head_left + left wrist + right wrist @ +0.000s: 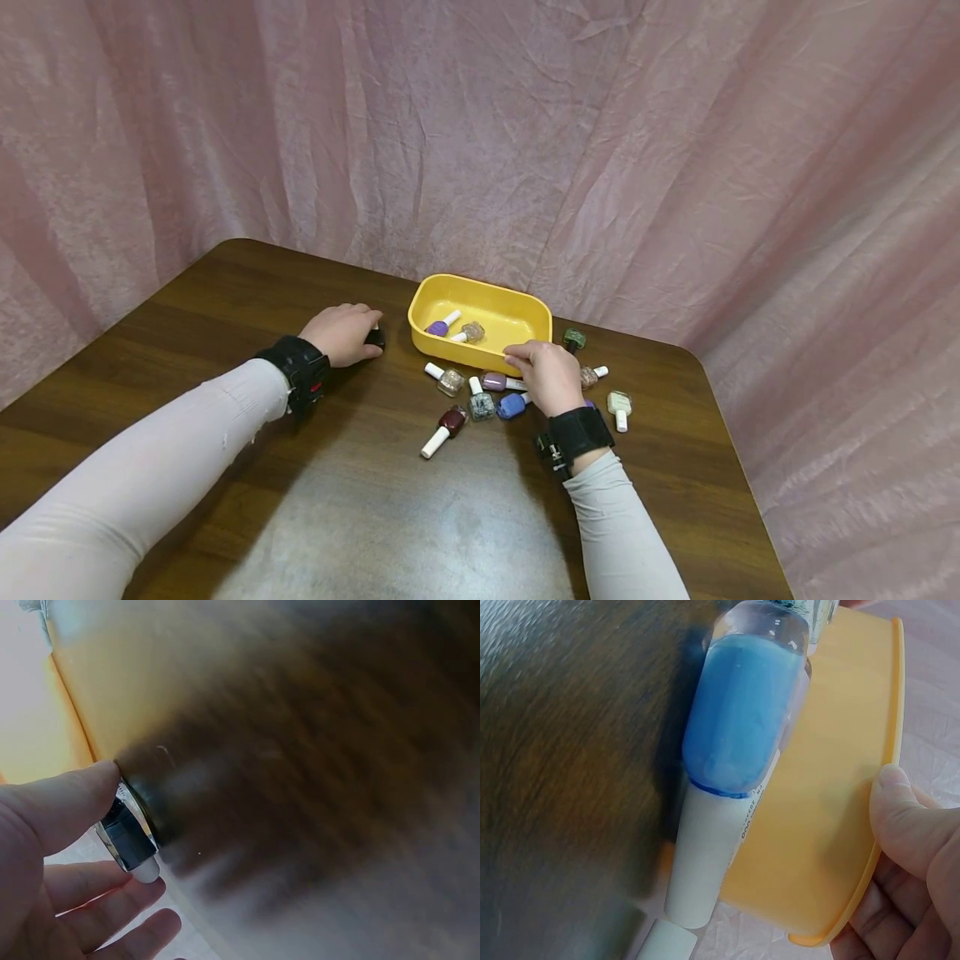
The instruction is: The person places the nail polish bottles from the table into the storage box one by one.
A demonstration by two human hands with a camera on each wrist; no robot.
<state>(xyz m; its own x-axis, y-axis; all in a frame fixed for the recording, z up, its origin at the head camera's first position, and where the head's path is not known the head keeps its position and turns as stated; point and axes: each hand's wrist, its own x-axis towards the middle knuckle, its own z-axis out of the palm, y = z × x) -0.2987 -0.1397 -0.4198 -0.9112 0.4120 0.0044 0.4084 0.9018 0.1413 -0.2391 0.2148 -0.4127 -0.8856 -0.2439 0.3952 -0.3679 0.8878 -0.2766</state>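
Note:
On the left, my left hand holds a dark nail polish bottle with a whitish cap between thumb and fingers, close to the tabletop. My right hand pinches the near rim of a yellow plastic container, its thumb on the rim in the right wrist view. Inside the container lie a purple nail polish and a gold glitter one. Just below the right hand's grip, a blue nail polish with a white cap lies beside the container's wall.
Before the container lie a glitter bottle, a mauve bottle, a grey glitter bottle and a dark red bottle. Right of it are a green bottle and a pale green bottle. A pink curtain hangs behind the table.

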